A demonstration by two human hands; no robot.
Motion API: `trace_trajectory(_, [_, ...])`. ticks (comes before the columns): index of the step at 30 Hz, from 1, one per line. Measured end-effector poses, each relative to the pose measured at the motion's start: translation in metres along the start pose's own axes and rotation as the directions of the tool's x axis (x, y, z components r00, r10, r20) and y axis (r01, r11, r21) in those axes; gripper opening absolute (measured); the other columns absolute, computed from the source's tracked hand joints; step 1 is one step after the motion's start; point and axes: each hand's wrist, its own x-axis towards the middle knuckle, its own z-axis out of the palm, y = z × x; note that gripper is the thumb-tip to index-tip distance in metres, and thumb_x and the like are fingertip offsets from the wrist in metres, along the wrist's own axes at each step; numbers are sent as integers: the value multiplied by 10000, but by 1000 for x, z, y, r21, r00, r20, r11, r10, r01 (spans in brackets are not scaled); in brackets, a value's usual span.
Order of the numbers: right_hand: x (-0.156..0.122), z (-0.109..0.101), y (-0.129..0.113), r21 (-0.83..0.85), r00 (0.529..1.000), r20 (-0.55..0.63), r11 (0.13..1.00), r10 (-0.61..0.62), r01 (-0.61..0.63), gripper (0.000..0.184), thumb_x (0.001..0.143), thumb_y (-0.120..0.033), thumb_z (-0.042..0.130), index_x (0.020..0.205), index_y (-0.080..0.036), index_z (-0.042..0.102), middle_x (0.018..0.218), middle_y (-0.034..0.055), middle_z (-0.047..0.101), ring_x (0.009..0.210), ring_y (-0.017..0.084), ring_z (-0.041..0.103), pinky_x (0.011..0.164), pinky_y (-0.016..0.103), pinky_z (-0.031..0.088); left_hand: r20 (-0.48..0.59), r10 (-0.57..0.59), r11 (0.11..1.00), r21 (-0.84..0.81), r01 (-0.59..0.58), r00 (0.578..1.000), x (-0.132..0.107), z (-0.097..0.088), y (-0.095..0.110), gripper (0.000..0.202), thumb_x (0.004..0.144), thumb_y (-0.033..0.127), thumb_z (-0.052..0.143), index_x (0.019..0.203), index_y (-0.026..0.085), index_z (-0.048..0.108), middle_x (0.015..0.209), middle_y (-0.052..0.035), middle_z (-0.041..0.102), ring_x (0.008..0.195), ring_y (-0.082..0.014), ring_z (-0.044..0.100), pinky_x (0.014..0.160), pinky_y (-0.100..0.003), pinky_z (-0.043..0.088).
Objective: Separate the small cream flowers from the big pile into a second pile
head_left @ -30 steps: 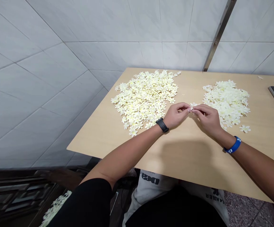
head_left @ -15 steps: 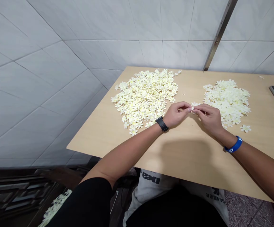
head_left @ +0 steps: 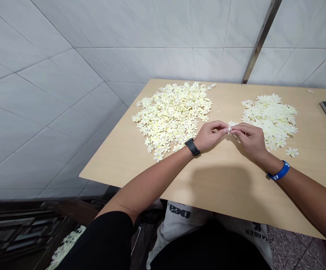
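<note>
The right hand point(head_left: 251, 140) has edged slightly toward three o'clock while the left hand point(head_left: 209, 135) has barely moved. Both pinch a small white, fabric-looking flower point(head_left: 232, 124) over the pale wood-look worktop point(head_left: 117, 165); its handling seems unfinished. From it, a yellow-centred cream flower heap point(head_left: 174, 116) lies between nine and ten o'clock, a whiter heap point(head_left: 272, 120) between two and three.

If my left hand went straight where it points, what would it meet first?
Likely the small white flower your left hand touches, then the right hand just beyond; exact depth is unclear.
</note>
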Motion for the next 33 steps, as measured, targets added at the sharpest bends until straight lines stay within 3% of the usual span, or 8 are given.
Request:
trace_trajectory(14, [1, -2, 4, -27, 998, 59, 1000, 4, -2, 186, 921, -295, 684, 809, -265, 830, 849, 49, 818, 764, 236, 734, 744, 413, 581, 11, 1, 1000, 0, -1, 1000, 1, -1, 1, 433, 866, 582, 737, 852, 150, 711, 889, -69, 730, 791, -134, 620, 755, -278, 516])
trace_trajectory(19, [-1, 1, 1, -72, 997, 77, 997, -29, 34, 182, 930, -272, 654, 834, -240, 806, 794, 50, 775, 685, 202, 659, 650, 366, 520, 31, -73, 997, -38, 74, 997, 1, 0, 2, 371, 857, 504, 745, 850, 139, 674, 826, -46, 676, 711, -111, 583, 658, -246, 506])
trace_trajectory(23, [-4, 5, -6, -153, 998, 48, 987, -50, 57, 159, 913, -247, 649, 812, -244, 771, 750, 39, 738, 633, 184, 589, 621, 355, 481, -29, -110, 994, 6, 110, 994, -2, 4, 6, 267, 862, 392, 729, 841, 130, 677, 849, -52, 681, 753, -115, 583, 683, -248, 508])
trace_trajectory(27, [-3, 6, -7, -130, 998, 6, 990, 60, -59, 162, 903, -261, 642, 773, -232, 735, 724, 31, 705, 630, 175, 564, 618, 343, 458, -87, -131, 991, 8, 132, 988, -1, 6, 5, 167, 861, 291, 694, 816, 132, 668, 792, -39, 668, 701, -112, 568, 635, -249, 492])
trace_trajectory(30, [1, 3, 0, -45, 974, -67, 975, 215, -218, 154, 880, -284, 646, 758, -217, 710, 716, 22, 684, 645, 171, 566, 614, 322, 451, -134, -171, 985, -51, 166, 976, 3, 5, 0, 123, 863, 239, 669, 791, 146, 634, 685, -7, 613, 625, -107, 529, 579, -245, 461])
trace_trajectory(33, [5, -2, 8, -3, 950, -118, 957, 289, -291, 162, 858, -293, 642, 725, -212, 688, 687, 12, 656, 654, 170, 567, 617, 309, 456, -179, -215, 976, -81, 204, 960, 7, 2, -5, 119, 870, 199, 646, 764, 153, 621, 623, 10, 571, 588, -103, 502, 568, -246, 449])
